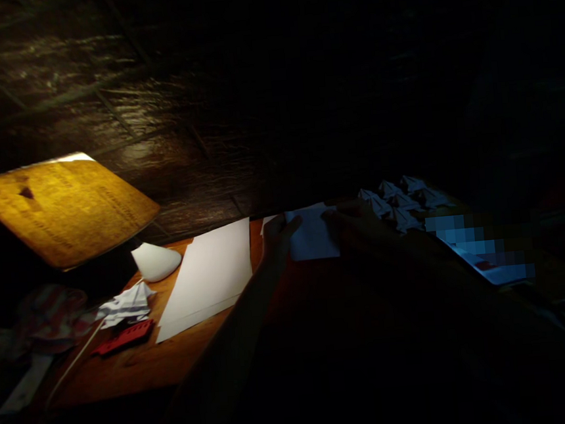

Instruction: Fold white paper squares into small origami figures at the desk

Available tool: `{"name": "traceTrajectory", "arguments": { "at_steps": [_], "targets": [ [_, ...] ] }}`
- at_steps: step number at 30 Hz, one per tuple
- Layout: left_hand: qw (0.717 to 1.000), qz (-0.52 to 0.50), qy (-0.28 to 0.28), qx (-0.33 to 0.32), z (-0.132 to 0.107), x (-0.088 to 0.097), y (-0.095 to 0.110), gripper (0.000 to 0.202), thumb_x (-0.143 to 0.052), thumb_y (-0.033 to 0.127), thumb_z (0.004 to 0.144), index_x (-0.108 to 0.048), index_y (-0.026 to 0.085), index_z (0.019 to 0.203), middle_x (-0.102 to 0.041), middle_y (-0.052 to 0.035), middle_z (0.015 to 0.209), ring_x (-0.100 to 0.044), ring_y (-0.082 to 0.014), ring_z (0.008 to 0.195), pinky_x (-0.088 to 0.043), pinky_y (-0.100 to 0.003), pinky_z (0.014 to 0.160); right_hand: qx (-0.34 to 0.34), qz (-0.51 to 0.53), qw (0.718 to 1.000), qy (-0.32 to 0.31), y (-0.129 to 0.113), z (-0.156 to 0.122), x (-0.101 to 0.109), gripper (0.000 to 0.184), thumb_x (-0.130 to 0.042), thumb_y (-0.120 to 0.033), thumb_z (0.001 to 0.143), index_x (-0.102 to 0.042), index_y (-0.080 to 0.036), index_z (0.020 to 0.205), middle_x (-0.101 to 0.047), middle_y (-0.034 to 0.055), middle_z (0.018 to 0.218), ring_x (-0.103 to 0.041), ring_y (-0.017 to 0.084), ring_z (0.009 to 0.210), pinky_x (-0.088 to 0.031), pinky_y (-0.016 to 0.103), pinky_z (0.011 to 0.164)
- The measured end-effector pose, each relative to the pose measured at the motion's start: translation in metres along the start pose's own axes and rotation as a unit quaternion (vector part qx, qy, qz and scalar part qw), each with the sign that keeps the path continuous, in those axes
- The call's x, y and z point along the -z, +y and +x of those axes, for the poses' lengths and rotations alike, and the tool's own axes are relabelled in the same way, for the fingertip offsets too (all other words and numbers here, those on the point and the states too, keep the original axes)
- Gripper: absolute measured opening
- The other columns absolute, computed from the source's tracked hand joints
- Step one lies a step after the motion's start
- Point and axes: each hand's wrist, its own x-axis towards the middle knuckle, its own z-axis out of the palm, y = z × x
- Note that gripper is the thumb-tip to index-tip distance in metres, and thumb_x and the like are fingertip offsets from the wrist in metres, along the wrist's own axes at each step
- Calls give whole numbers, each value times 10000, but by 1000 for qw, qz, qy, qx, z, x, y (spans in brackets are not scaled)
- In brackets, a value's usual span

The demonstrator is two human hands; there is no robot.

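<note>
The scene is very dark. A small sheet of white paper lies on the wooden table in front of me. My left hand rests on its left edge, fingers pinched on the paper. On the sheet's right edge is my right hand, its fingers curled against the paper. Both forearms reach in from the bottom as dark shapes.
A stack of white sheets lies to the left. A white lamp lights a yellow board. Crumpled paper and a red comb-like item sit at the left. Several folded paper pieces lie at the back right.
</note>
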Motion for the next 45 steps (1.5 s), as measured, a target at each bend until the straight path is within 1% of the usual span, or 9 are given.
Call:
{"name": "traceTrajectory", "arguments": {
  "at_steps": [5, 9, 13, 20, 26, 30, 34, 40, 45],
  "targets": [
    [1000, 3, 1, -6, -2, 0, 3, 383, -882, 463, 610, -709, 143, 730, -651, -5, 694, -553, -140, 660, -415, -245, 613, 18, -44, 999, 1, -4, -1, -1, 396, -806, -518, 745, -678, -156, 647, -577, 1, 639, -480, 108, 581, -374, 254, 539],
    [1000, 4, 0, -8, -2, -1, 5, 375, -882, 460, 615, -714, 145, 730, -645, -3, 677, -554, -142, 665, -422, -245, 622, 7, -17, 1000, 0, -8, -2, -3, 376, -833, -513, 704, -709, -160, 679, -627, 11, 668, -509, 116, 593, -403, 260, 558],
    [1000, 11, 8, -13, -2, 0, 5, 365, -877, 455, 622, -710, 147, 723, -640, -3, 681, -540, -134, 647, -414, -244, 614, 6, -28, 1000, 1, -10, -2, -4, 361, -828, -508, 706, -725, -163, 682, -646, 17, 681, -520, 118, 600, -412, 259, 560],
    [999, 28, 16, -5, -3, 0, 4, 366, -868, 459, 634, -696, 145, 710, -638, -6, 678, -545, -138, 639, -413, -243, 592, -8, -7, 1000, 3, -6, -3, -3, 350, -831, -492, 717, -714, -162, 703, -625, 7, 668, -514, 113, 587, -401, 255, 548],
    [1000, 12, 7, -6, -3, 0, 4, 402, -878, 481, 621, -711, 140, 753, -648, -9, 690, -565, -143, 660, -432, -251, 623, -2, -9, 1000, -13, -3, 0, -1, 354, -813, -504, 742, -720, -164, 712, -650, 13, 702, -531, 112, 615, -423, 256, 586],
    [1000, 15, 1, -3, -3, -1, 5, 414, -887, 486, 617, -700, 138, 738, -637, -8, 678, -564, -142, 653, -428, -249, 616, -12, 18, 1000, -15, 3, 1, 1, 331, -817, -497, 741, -743, -174, 758, -676, 22, 742, -564, 126, 641, -454, 266, 612],
    [1000, 10, 7, -9, -3, 0, 4, 433, -861, 535, 651, -676, 149, 710, -613, -3, 656, -536, -131, 619, -404, -243, 581, -18, 18, 1000, -2, 2, 1, 0, 340, -825, -497, 727, -728, -172, 714, -649, 15, 693, -538, 120, 604, -444, 268, 585],
    [999, -6, 31, -26, -1, 3, -1, 485, -814, 589, 712, -596, 167, 615, -506, 14, 599, -452, -110, 571, -340, -250, 544, -21, 19, 1000, -2, -1, 0, -1, 353, -828, -505, 719, -691, -182, 677, -612, 2, 657, -496, 106, 586, -410, 261, 556],
    [999, -32, 26, -22, 1, 1, -2, 469, -841, 574, 686, -614, 167, 634, -546, 8, 626, -496, -120, 593, -365, -260, 577, -8, -1, 1000, -1, 1, 1, 0, 376, -806, -504, 756, -649, -185, 632, -570, -2, 635, -468, 100, 574, -382, 263, 536]
  ]
}}
